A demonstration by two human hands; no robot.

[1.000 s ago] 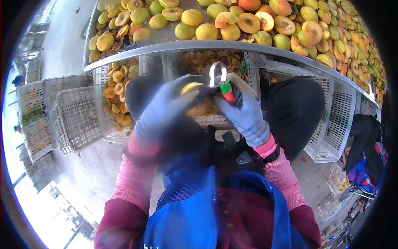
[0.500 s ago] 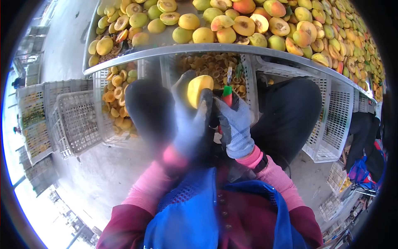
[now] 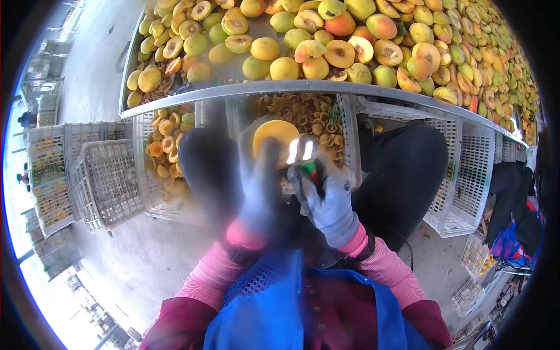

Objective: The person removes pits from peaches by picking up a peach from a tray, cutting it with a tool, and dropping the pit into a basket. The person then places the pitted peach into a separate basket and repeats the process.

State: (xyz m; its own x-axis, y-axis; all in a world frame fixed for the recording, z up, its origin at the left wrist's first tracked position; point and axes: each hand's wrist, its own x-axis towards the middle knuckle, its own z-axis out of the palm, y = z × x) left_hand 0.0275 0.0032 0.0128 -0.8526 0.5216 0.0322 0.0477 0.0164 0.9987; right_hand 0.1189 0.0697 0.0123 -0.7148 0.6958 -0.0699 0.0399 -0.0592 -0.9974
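My left hand (image 3: 259, 181), in a grey glove and blurred, holds a yellow fruit half (image 3: 275, 135) with its flat side showing. Close beside it on the right, my right hand (image 3: 329, 201) is closed round a tool with a red and green handle (image 3: 309, 168). The tool's shiny metal loop (image 3: 300, 150) points up next to the fruit. Both hands are over my lap, in front of a crate (image 3: 349, 134) of small brown-orange pieces.
A metal-edged table (image 3: 280, 87) piled with halved and whole fruit (image 3: 385, 52) spans the top. A crate of fruit pieces (image 3: 166, 140) stands left of my knee, with an upturned crate (image 3: 111, 181) farther left. More crates (image 3: 461, 175) and a person's dark-clothed leg (image 3: 504, 195) are on the right.
The fruit in my left hand has tilted so its flat side faces up. My right hand has turned the tool, and its loop has moved left toward the fruit. The view has shifted slightly.
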